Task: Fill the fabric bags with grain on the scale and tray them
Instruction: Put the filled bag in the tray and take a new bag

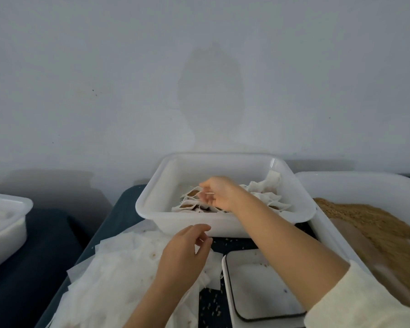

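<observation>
Reaching into the white tray (152, 209) at 12 o'clock, the right hand (219, 194) apparently pinches a filled bag (192, 192); the left hand (187, 249) hovers, fingers relaxed.

Right hand in the tray, left hand over the empty bags.

Right hand (219, 195) reaches into the white tray (149, 207), fingers loosely curled at a filled bag (191, 193) whose open top shows brown grain; can't tell if it's actually gripped. More filled bags (268, 194) are piled along the tray's right side. Left hand (187, 250) hovers over the pile of empty fabric bags (118, 263), fingers relaxed, holding nothing. Small white dish (258, 287) sits just right of the pile, with stray grains in and around it. Big tub (355, 185) of loose grain (374, 223) at right; another white tray (5, 223) at far left.
</observation>
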`<state>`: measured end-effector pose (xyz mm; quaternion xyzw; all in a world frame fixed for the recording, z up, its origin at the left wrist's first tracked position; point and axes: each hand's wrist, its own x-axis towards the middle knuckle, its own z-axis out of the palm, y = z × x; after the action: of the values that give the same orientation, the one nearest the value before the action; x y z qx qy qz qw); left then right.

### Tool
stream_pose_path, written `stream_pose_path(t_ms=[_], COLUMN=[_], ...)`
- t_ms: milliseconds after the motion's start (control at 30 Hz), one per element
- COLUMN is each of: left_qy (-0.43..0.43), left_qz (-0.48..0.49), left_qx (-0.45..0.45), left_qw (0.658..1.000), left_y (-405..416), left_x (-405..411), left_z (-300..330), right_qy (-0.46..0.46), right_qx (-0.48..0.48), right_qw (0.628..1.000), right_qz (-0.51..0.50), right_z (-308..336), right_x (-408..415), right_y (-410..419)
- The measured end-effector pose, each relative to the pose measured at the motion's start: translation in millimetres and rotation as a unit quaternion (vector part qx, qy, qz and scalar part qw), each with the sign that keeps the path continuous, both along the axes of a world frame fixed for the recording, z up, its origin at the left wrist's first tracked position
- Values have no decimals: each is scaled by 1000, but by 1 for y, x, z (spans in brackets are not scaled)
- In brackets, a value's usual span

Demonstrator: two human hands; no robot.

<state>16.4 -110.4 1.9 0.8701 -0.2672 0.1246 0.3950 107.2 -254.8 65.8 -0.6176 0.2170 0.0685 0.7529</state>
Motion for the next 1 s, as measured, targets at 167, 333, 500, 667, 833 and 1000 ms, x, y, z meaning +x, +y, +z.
stream_pose_path(t_ms=[167, 333, 500, 667, 833, 1000], left_qy=[-19, -19, -14, -49, 28, 71], left_qz=[11, 77, 100, 106, 119, 125], left_qx=[101, 251, 300, 284, 232, 215], left_qw=[995, 965, 949, 952, 965, 966], left_y=[16, 39, 43, 40, 33, 30], left_x=[-23, -39, -52, -48, -38, -31], left_z=[-11, -36, -54, -54, -53, -52], right_qy=[-82, -161, -175, -228, -249, -252], right_qx=[-5, -83, -218, -307, -326, -320], right_qw=[997, 983, 959, 918, 898, 897], right_qz=[1, -11, -40, -106, -159, -170], right_z=[14, -2, -52, -88, -103, -108], right_x=[-71, -152, -222, -252, -258, -257], right_y=[3, -4, -20, -31, -41, -45])
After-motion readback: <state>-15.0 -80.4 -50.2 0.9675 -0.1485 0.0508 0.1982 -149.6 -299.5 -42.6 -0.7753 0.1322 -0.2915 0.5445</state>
